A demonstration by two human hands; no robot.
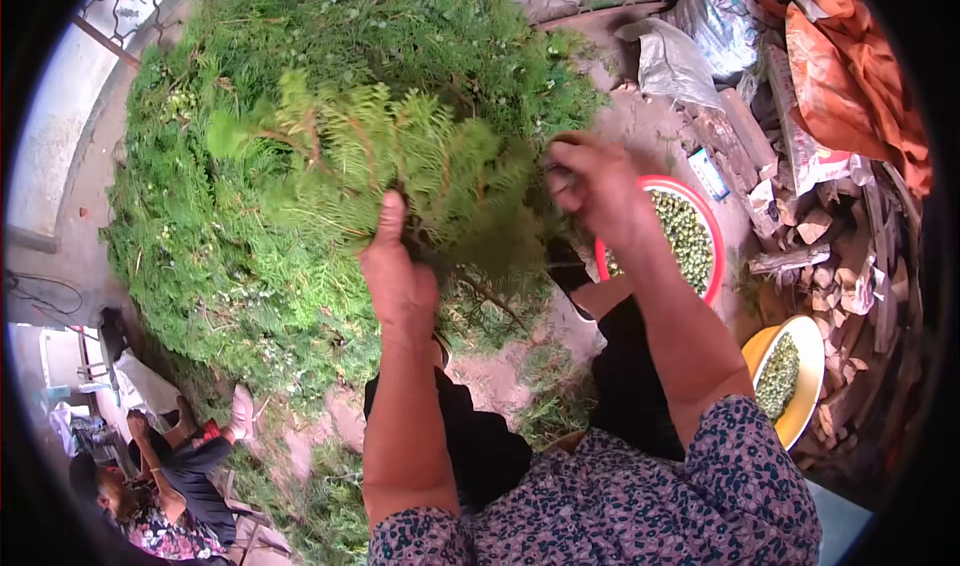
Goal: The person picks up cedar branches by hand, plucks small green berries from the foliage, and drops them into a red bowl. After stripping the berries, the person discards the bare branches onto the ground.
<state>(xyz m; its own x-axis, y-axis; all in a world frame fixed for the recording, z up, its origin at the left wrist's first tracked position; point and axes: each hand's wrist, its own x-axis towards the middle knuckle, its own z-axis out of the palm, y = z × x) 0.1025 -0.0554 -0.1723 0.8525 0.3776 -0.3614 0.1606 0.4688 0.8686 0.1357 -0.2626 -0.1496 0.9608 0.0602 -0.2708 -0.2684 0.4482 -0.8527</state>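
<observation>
A leafy green branch [400, 146] is held up in front of me, with my left hand [398, 281] wrapped round its stem and the thumb pointing up. Just right of the foliage, my right hand [590, 181] is curled and smeared by motion; whether its fingers hold anything is too blurred to tell. Below that wrist stands a red-rimmed basin [717, 251] with small round green pods or fruits [683, 236] in it. Behind the branch spreads a large heap of cut green branches [220, 256].
A yellow basin [815, 396] of small green pieces stands at the right, near stacked firewood [820, 296]. Sacks [680, 61] and an orange sheet [850, 76] lie at the upper right. Another person [170, 496] sits at the lower left. Loose sprigs lie around my feet.
</observation>
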